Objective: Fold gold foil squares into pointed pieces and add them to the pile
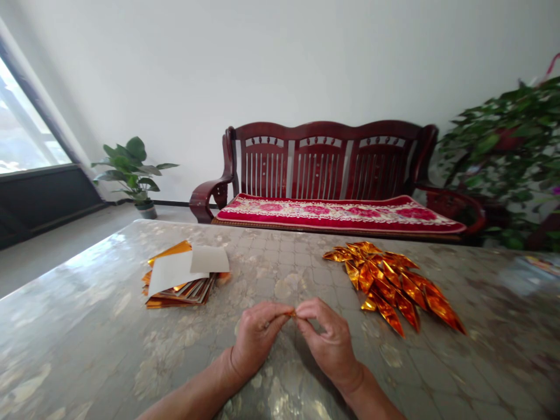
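Note:
My left hand (259, 329) and my right hand (326, 338) meet above the middle of the table, fingertips pinched together. Between them shows a small bit of orange foil paper (290, 314); the fingers cover most of it. To the left lies a stack of foil paper sheets (179, 274), orange-gold on one side and pale on the other, fanned unevenly. On the right is a pile of folded foil ingots (389, 283), shiny orange with pointed ends, several of them overlapping. Neither hand touches the stack or the pile.
The table (87, 338) has a glossy patterned cover. A clear plastic bag (527, 277) lies at its right edge. Beyond the table stands a dark red wooden bench (312, 169) with a red floral cushion (341, 213). Potted plants (133, 166) flank it.

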Demonstrator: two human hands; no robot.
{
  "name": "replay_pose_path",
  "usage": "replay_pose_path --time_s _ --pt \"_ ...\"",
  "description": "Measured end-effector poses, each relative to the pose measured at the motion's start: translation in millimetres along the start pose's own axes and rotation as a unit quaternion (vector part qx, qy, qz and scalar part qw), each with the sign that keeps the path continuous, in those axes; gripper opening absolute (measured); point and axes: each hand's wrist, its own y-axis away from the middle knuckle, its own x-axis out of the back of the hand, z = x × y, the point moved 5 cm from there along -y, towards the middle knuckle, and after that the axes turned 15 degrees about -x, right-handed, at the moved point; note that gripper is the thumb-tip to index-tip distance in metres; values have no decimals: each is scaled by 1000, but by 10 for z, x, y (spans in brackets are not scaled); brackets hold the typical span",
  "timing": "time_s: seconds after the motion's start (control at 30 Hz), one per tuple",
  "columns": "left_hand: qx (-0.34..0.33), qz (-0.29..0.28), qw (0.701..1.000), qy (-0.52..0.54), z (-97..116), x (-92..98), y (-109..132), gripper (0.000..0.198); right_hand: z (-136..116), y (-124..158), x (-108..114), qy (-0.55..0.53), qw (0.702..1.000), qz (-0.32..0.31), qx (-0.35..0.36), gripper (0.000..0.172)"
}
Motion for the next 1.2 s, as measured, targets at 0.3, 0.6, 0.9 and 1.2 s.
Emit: replay_pose_path --time_s 0.3,0.6,0.9,1.2 --pt "-54 70 990 -110 -34 158 -124 10 240 78 -211 -70 970 15 -232 16" --pt "-95 18 981 -171 122 108 -111 15 186 97 -335 -162 952 5 -258 22" --pt "-104 -50 980 -165 211 21 -128 21 243 58 -218 -133 959 45 -246 19" --pt "152 19 988 -16 -163 -4 -39 7 155 22 -142 -27 986 48 -158 15"
